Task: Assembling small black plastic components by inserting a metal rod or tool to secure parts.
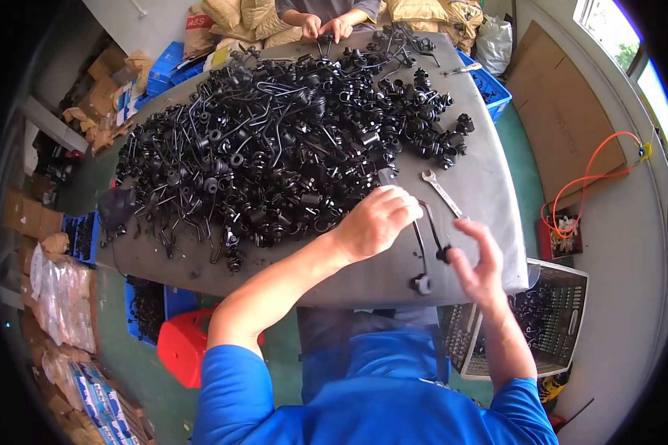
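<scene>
Two bare hands work over the near right part of the bench (490, 148). The left hand (382, 222) has its grip closed on the upper end of a black bent-rod part (417, 237), which hangs over the bench's near edge with two legs showing. The fingers hide where the legs meet, so one rod or two cannot be told. Two bushings (421, 284) sit at the lower ends. The right hand (482, 263) is blurred, its grip open, thumb just beside the upper bushing; contact cannot be made out.

One open-end wrench (444, 194) lies on the bench's right side, its near end partly covered by the right hand. The heap of black rods and clamps (274, 148) across the bench's middle overlaps too thickly to count. Beyond the bench's far edge, a co-worker's two hands (339, 28) hold a dark piece; the head is cut off. One grey slotted crate (573, 315) stands at the bench's near right corner, partly hidden by the right forearm.
</scene>
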The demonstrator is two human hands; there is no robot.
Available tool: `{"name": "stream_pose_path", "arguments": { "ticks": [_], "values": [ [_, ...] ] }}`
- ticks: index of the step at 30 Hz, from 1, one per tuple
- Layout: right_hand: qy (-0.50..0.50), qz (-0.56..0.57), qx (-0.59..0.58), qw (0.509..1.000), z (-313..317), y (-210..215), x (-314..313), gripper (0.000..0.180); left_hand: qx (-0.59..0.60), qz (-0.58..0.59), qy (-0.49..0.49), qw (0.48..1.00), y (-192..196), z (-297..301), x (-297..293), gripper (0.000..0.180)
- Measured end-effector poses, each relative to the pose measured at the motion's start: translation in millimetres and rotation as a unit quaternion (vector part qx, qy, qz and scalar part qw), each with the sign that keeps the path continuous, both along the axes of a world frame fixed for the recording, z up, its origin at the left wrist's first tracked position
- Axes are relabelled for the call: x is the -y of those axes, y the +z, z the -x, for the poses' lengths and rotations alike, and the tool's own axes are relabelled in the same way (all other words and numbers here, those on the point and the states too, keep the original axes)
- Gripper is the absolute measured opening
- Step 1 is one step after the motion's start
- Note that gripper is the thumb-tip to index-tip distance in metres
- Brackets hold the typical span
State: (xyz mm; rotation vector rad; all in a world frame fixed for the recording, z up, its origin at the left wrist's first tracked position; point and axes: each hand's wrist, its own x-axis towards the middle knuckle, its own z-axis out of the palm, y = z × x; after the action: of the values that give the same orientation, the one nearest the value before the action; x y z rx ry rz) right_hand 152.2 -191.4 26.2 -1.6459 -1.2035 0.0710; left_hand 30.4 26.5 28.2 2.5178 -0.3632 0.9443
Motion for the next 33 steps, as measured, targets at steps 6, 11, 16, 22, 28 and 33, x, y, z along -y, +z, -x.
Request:
{"name": "stream_pose_path", "arguments": {
  "ticks": [6, 11, 16, 22, 28, 33],
  "values": [
    [0.023, 0.081, 0.049, 0.995, 25.5, -43.3, 0.2, 0.036, -0.113, -0.127, 0.203, 0.964, 1.1, -24.8, -40.5, 0.031],
    [0.001, 0.098, 0.046, 0.994, 30.1, -28.1, -24.4, 0.046, -0.185, -0.109, 0.327, 0.92, -14.4, -14.8, -66.4, 0.033],
    [0.015, 0.143, 0.067, 0.987, 33.0, -37.8, -39.2, 0.056, -0.165, -0.087, 0.262, 0.947, -12.4, -7.5, -48.4, 0.025],
    [0.048, 0.164, 0.076, 0.982, 24.1, -27.0, -31.5, 0.051, -0.1, 0.14, 0.256, 0.951, -1.6, -0.3, -40.3, 0.023],
    [0.013, 0.051, -0.403, 0.914, 7.4, -15.1, -40.1, 0.026, -0.067, 0.565, 0.113, 0.815, -27.7, -2.7, 16.2, 0.022],
    [-0.013, 0.108, -0.463, 0.88, -2.2, -33.4, -44.8, 0.017, -0.006, 0.561, 0.139, 0.816, -53.3, -17.0, 71.2, 0.035]
  ]
}}
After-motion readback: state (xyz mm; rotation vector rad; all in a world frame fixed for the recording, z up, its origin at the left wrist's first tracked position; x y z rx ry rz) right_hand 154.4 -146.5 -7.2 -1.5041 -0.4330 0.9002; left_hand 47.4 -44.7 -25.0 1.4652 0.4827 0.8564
